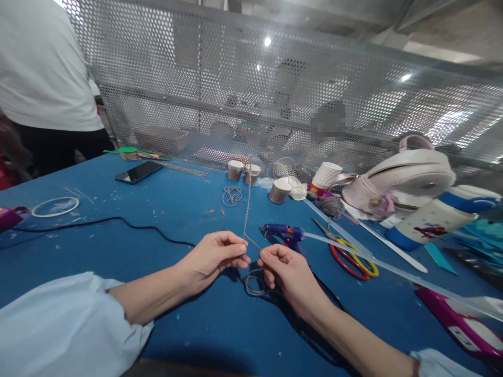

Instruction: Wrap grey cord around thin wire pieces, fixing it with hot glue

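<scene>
Near left edge of table [98, 254], white ring [51, 215]; then phone [139, 172], toward far edge. Some room before left hand [214, 260], crossed by black cable [133, 225]. Pinched in left hand: thin stick [247, 201], upright at middle. String [253, 242] from there into pinch of right hand [291, 272]. Just beyond, glue gun [282, 231]; then scissors [334, 239], and bottle [428, 224] toward right side.

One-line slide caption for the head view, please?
Left hand pinches a slim rod, right hand a thin strand, near a blue glue gun.
</scene>
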Demonstrator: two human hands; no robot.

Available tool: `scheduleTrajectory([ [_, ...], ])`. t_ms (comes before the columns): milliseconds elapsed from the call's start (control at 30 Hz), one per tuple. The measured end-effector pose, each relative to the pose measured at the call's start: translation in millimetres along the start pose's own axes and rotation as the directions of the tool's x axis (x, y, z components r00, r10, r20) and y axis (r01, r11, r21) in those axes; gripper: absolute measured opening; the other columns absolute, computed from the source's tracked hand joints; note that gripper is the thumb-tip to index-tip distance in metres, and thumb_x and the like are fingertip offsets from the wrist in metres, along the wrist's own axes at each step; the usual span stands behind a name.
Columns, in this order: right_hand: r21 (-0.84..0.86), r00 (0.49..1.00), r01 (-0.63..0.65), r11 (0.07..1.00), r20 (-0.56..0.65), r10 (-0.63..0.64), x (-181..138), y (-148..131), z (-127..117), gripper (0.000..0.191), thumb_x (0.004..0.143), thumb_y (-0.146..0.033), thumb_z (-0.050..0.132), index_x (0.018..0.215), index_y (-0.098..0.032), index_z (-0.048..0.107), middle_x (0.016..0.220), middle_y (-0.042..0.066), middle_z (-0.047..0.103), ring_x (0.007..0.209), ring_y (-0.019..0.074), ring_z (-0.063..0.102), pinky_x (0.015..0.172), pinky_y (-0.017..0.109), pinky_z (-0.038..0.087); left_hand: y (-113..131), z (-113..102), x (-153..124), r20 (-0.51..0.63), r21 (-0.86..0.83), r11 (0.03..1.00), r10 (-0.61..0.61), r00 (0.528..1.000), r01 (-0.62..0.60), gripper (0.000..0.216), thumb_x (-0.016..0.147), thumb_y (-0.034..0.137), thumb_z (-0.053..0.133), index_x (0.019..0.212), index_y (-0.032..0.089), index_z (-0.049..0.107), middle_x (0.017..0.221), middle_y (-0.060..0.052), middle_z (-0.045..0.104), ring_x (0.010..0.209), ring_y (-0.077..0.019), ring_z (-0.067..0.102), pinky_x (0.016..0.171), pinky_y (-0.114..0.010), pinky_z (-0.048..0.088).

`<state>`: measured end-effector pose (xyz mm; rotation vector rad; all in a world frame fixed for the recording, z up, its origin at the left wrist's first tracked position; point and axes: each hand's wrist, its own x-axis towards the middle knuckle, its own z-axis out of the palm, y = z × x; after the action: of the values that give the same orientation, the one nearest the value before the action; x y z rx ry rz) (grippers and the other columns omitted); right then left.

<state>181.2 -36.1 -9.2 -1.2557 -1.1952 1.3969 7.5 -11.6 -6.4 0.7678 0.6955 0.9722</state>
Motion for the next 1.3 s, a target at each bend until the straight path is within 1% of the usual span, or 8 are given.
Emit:
scheduleTrajectory([
  [233,-0.017,1.0,-0.01,1.0,0.004,0.01,-0.9,-1.0,1.7,0.029,0.073,-0.043,0.066,0.068,-0.016,0.059,0.045,-0.005,0.051,0.04,0.0074,0.041,0.043,0.022,0.029,0.9,1.2,-0.6,-0.024,-0.014,1.0,-0.017,1.0,0.016,0.022,0.057,0.017,0.08,0.066,0.01,0.06,0.06,-0.002,0.065,0.055,-0.0121,0.066,0.059,-0.019,0.053],
  [567,-0.011,0.999,-0.029,1.0,0.02,0.029,-1.9,-1.4,1.9,0.029,0.073,-0.043,0.066,0.068,-0.015,0.058,0.044,-0.005,0.051,0.04,0.0073,0.041,0.044,0.022,0.029,-0.6,-0.5,0.6,-0.022,-0.015,1.0,0.006,1.0,-0.007,0.023,0.057,0.017,0.08,0.065,0.01,0.059,0.062,-0.002,0.065,0.056,-0.0125,0.067,0.061,-0.02,0.054],
  [800,-0.002,0.999,-0.035,0.999,0.014,0.035,-2.8,-2.9,3.1,0.03,0.071,-0.043,0.068,0.067,-0.015,0.057,0.045,-0.005,0.051,0.039,0.007,0.041,0.043,0.022,0.029,-0.6,-0.7,1.0,-0.028,0.0,1.0,0.01,1.0,-0.01,0.024,0.056,0.017,0.08,0.063,0.01,0.058,0.06,-0.001,0.065,0.056,-0.0123,0.066,0.06,-0.021,0.053],
  [967,-0.013,0.999,-0.033,0.999,0.023,0.033,-2.4,-2.1,2.6,0.029,0.072,-0.043,0.066,0.068,-0.015,0.058,0.045,-0.005,0.051,0.039,0.0069,0.041,0.043,0.022,0.029,-1.3,-1.3,0.9,-0.028,0.013,1.0,0.009,1.0,-0.009,0.024,0.057,0.017,0.08,0.063,0.011,0.058,0.059,0.0,0.065,0.056,-0.0118,0.066,0.06,-0.021,0.052],
  [1300,0.0,0.999,-0.028,1.0,0.028,0.028,-2.9,-2.1,3.4,0.03,0.071,-0.042,0.068,0.068,-0.015,0.057,0.049,-0.004,0.055,0.039,0.0064,0.041,0.042,0.022,0.029,-1.5,-1.2,1.7,-0.022,0.033,0.999,0.011,1.0,-0.01,0.024,0.057,0.016,0.079,0.061,0.011,0.056,0.057,-0.001,0.065,0.054,-0.0107,0.064,0.058,-0.02,0.052],
])
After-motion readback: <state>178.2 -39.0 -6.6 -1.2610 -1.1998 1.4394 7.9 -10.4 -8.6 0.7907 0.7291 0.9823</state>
